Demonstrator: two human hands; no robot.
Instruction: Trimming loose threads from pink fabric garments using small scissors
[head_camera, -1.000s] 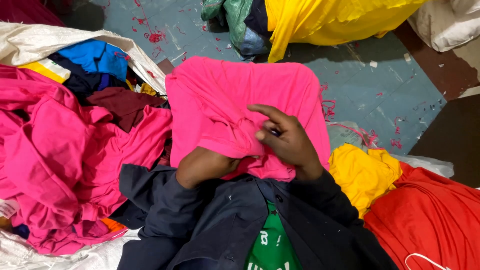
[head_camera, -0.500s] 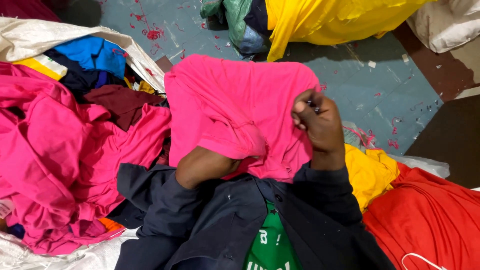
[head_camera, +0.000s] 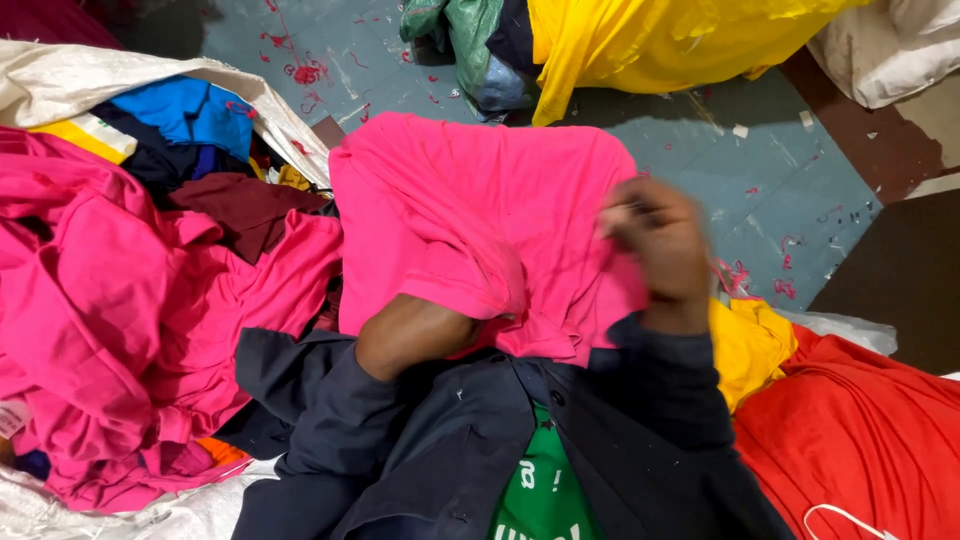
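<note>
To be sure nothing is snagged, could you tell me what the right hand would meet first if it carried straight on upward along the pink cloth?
The right hand is blurred. Going on, it would probably cross the pink cotton garment's edge, then bare grey-blue floor; depth is unclear.

The pink shirt is soft matt knit cloth, creased; the pink pile looks the same; the yellow cloth has a faint sheen; the floor is smooth painted concrete, scuffed and flecked; the sack is coarse woven plastic.
</note>
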